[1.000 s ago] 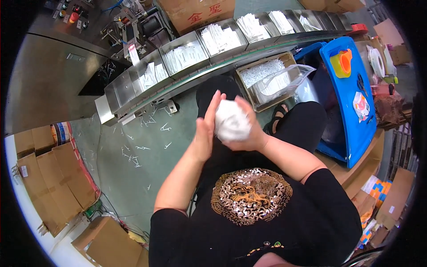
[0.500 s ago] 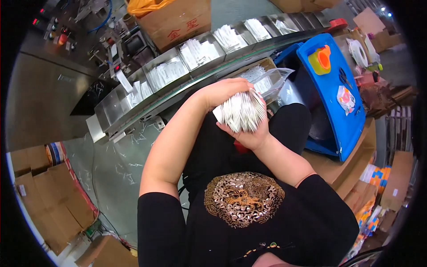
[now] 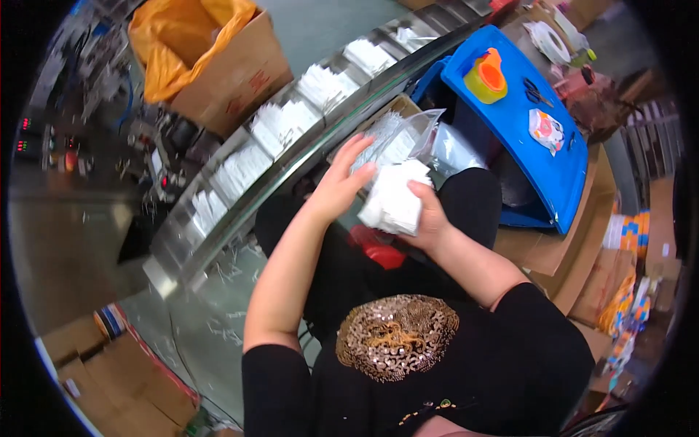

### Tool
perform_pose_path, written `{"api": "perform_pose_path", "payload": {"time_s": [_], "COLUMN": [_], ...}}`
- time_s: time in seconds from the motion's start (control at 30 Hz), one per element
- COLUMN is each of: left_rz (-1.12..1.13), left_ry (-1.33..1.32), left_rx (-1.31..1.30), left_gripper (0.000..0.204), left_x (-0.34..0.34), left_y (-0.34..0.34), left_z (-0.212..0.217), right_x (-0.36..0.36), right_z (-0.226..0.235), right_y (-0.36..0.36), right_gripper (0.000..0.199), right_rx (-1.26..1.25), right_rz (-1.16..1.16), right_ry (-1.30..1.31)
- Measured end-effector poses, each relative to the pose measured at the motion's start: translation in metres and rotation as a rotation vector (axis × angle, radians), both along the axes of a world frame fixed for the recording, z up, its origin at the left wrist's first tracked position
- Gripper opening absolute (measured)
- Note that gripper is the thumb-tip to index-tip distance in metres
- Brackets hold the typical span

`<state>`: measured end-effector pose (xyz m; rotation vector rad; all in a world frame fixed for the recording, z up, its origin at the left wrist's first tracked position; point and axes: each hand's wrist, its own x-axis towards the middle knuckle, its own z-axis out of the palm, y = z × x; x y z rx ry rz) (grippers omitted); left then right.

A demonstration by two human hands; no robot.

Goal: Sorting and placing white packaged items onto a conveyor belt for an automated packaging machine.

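A thick bundle of flat white packets [image 3: 397, 198] is held above my lap. My right hand [image 3: 432, 223] grips it from the right side, with the thumb across its top. My left hand [image 3: 341, 178] is apart from the bundle, just to its left, with its fingers spread and nothing in them. Just beyond the hands lies a clear plastic bag [image 3: 424, 135], partly over a cardboard box [image 3: 393, 108] of small pale pieces. More white packets [image 3: 282, 125] fill the compartments of a metal conveyor [image 3: 191, 251] farther off.
On the right, a blue bin lid [image 3: 502, 109] carries a yellow-and-orange tape dispenser [image 3: 486, 79], scissors [image 3: 537, 92] and a small printed packet [image 3: 546, 131]. A carton with an orange liner [image 3: 231, 84] stands behind the conveyor. Cardboard [image 3: 120, 379] lies at lower left.
My left hand has let go of the bundle and moved left, opening. The right hand keeps hold of the packets, now turned to show a flat white face. The whole view has swung round.
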<state>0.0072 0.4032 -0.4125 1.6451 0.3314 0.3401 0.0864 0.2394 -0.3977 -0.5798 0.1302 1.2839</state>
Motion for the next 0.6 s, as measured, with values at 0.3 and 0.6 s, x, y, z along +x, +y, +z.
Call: {"api": "perform_pose_path", "payload": {"time_s": [0.3, 0.6], "left_rz": [-0.250, -0.007], "left_ry": [0.501, 0.431], "left_rx": [0.211, 0.188], "left_gripper": [0.044, 0.068], "left_x": [0.040, 0.066], "left_y": [-0.025, -0.030], "left_z": [-0.079, -0.100], "right_x": [0.145, 0.156], "right_z": [-0.003, -0.103], "right_y": [0.014, 0.050], "right_gripper": [0.067, 0.085], "right_rx": [-0.331, -0.849], "right_rz": [-0.592, 0.729], "right_ry": [-1.132, -1.623]}}
